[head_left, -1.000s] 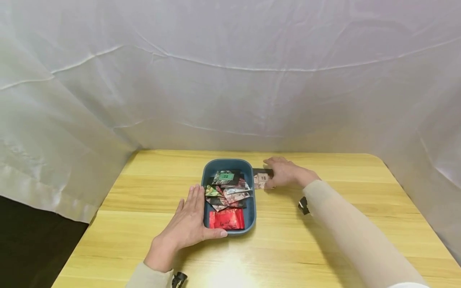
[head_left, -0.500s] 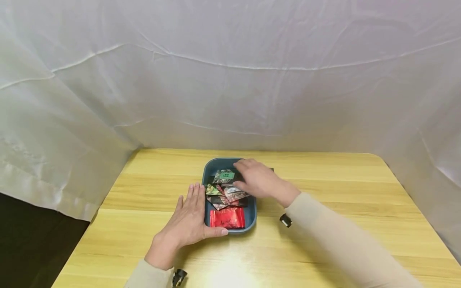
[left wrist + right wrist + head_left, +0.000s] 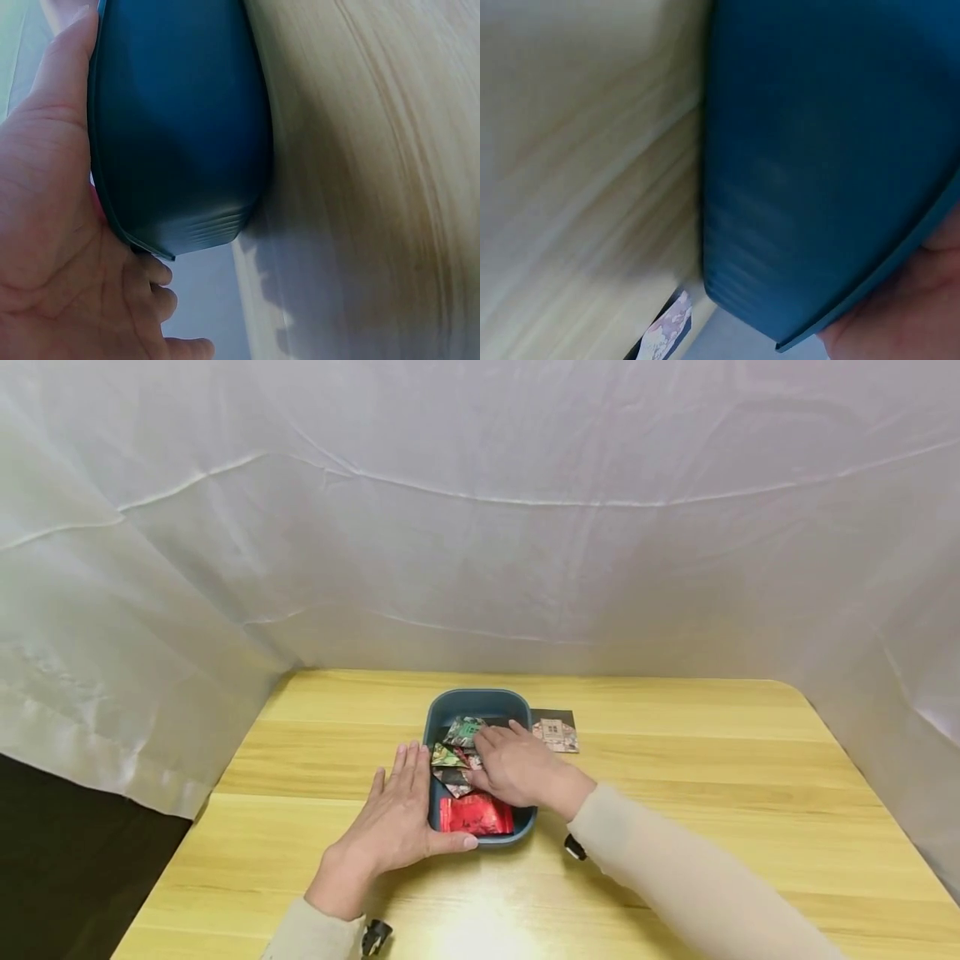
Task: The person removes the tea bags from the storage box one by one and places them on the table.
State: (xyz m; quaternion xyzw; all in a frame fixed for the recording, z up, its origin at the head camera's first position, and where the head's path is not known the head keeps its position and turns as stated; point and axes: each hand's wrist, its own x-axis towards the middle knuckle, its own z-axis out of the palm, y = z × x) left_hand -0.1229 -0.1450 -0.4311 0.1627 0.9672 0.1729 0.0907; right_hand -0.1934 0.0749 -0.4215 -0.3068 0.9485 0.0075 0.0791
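Observation:
A blue rectangular box [image 3: 480, 692] with rounded corners holds several small flat packets. Among them are a dark patterned packet with a green label [image 3: 463, 730] and a shiny red packet [image 3: 476, 816] at the near end. My left hand [image 3: 393, 827] rests along the box's left rim, fingers straight and thumb reaching across the near edge. Over the right rim, my right hand [image 3: 521, 768] reaches down onto the middle packets; its fingertips are partly hidden, so a pinch cannot be confirmed. Both wrist views show the box's outer wall [image 3: 180, 112] beside each hand.
On the wooden table [image 3: 675, 752], a black packet with a pale pink patterned front [image 3: 557, 732] lies against the box's right side. A pale cloth curtain [image 3: 480, 527] hangs behind the table and along its sides.
My right hand has left the packet on the table, moved left across the rim and into the box, then nearer to me over the middle packets. My left hand has stayed in place.

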